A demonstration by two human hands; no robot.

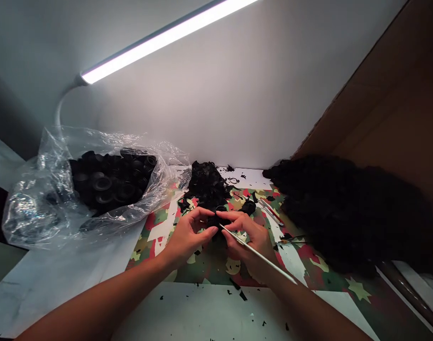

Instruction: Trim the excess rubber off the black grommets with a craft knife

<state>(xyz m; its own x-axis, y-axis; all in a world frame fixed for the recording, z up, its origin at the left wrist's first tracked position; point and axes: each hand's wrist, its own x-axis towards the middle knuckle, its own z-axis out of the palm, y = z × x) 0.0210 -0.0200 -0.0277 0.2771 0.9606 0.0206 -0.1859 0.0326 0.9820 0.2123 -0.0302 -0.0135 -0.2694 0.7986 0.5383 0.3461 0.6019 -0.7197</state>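
Note:
Over the patterned sheet, my left hand [187, 237] pinches a small black ribbed rubber part [212, 220] between thumb and fingers. My right hand [251, 237] is closed around a thin white stick-like tool [264, 258], whose tip meets the black part; the kind of tip cannot be made out. The right fingertips also reach the part's right side. Just behind my hands lies a heap of black rubber scraps [207, 182]. A clear plastic bag [35, 203] at the left holds many black ribbed rubber parts [110, 182].
A lit lamp bar [166, 42] hangs above. Right of my hands lie a slim red-and-silver tool [272, 211] and a large dark pile [347, 208] against a cardboard panel [386, 94]. Black trimmings dot the white sheet [202, 312] in front.

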